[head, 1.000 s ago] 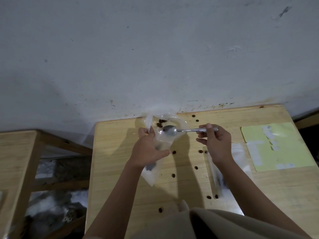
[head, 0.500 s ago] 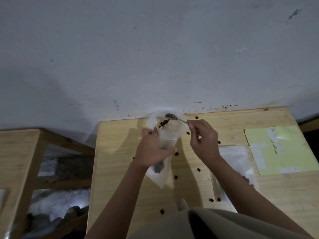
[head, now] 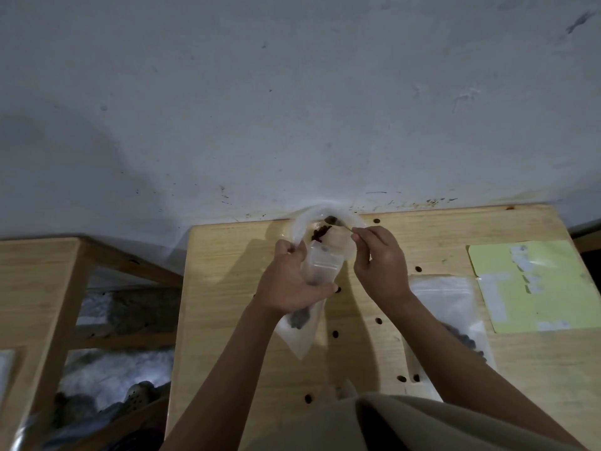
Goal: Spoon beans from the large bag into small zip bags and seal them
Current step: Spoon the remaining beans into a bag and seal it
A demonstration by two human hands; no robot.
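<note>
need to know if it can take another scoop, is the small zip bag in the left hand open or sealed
Open. The left hand holds the small zip bag with its top spread; a few beans sit low inside.

A plain, dim room, likely a home or small back workroom: a bare wooden counter (head: pixel 227 320) pushed against a scuffed, stained white wall (head: pixel 292 109), a second wooden table (head: pixel 35 271) just beside it, loose beans (head: pixel 378 320) scattered about.

Dim, soft footage; wide-angle bending at the edges; arm shadows on the table (head: pixel 536 369).
</note>
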